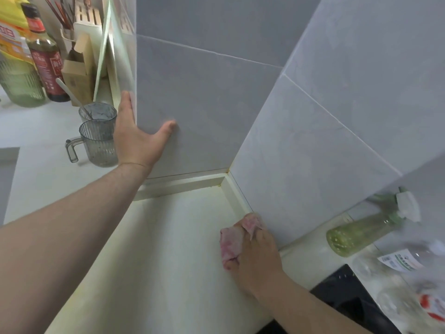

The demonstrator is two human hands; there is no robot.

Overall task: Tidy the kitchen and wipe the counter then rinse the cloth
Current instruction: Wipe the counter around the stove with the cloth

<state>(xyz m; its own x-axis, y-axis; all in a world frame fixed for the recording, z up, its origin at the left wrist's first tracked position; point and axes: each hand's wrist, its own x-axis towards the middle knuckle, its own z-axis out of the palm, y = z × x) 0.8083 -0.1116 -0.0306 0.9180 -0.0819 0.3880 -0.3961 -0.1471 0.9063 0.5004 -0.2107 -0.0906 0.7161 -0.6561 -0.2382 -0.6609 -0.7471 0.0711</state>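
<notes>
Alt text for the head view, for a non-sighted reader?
The right hand grips a pink cloth on the pale counter, at the foot of a grey tiled wall; the left hand rests open on its outer corner. A green spray bottle sits at right, a ribbed mug at left.

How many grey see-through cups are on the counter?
2. The handled cup stands beside the left hand; the other cup, holding a utensil, stands right behind it. More may be out of frame.

Soft even light, blurred, warped right edge.
</notes>
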